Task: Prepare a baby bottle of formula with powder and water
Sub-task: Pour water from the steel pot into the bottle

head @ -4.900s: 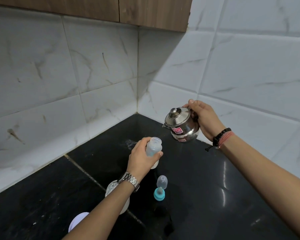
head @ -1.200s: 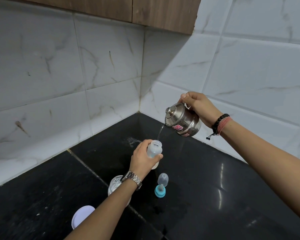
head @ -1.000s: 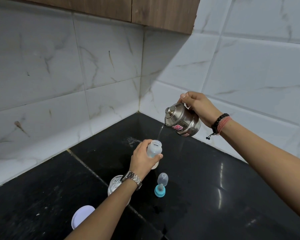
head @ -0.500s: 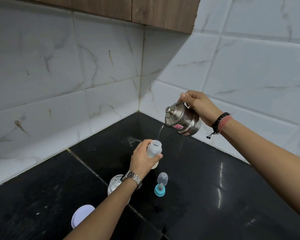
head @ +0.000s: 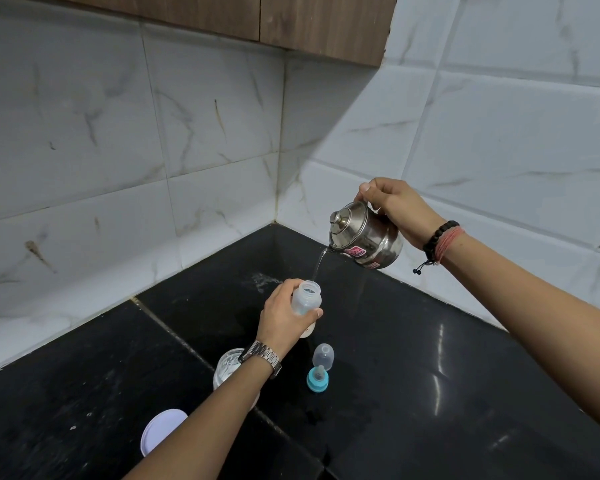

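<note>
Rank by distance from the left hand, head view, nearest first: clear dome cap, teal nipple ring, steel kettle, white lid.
Measured from the left hand, which grips the baby bottle:
1. Clear dome cap, on the counter just right of the wrist.
2. Teal nipple ring, just in front of the cap, nearer the camera.
3. Steel kettle, held up to the right, and white lid, lower left on the counter: too close to call.

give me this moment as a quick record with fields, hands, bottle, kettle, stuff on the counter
left hand: grips the baby bottle, open mouth up, above the counter
right hand: holds the steel kettle by its handle, tilted spout-down
water: thin stream running from spout into the bottle mouth
bottle contents: some pale fill low down, level unclear
teat with blue ring: standing on the black counter, not fitted
clear cap: just behind the teat
open jar: partly hidden by left forearm
white lid: lying flat, near edge
</note>
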